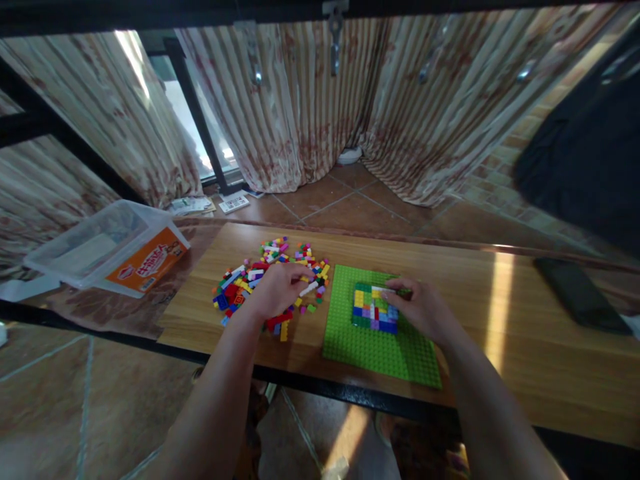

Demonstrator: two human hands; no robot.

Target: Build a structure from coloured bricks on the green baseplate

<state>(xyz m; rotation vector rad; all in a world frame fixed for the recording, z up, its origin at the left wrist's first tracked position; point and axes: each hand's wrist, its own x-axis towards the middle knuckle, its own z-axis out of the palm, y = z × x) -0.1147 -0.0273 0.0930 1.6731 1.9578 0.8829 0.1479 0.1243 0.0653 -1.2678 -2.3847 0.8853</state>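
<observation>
My left hand [281,288] is over a pile of loose toy building bricks [239,287], fingers bent and drawn together. A long white brick [309,289] shows right beside its fingertips; whether they grip anything is hidden. On the green baseplate [345,343] sits a low, multicoloured block of joined bricks [371,320] in yellow, blue, green, purple and red. My right hand [414,304] reaches over that block's right back corner. Its thumb and forefinger close around the end of a white brick [381,291] on the block's back edge.
The wooden table [465,280] carries everything, with a dark phone [580,293] at its right. A clear plastic tub [115,227] with an orange label stands at the left. Striped curtains [300,100] hang behind, and a dark bar [165,13] crosses the top.
</observation>
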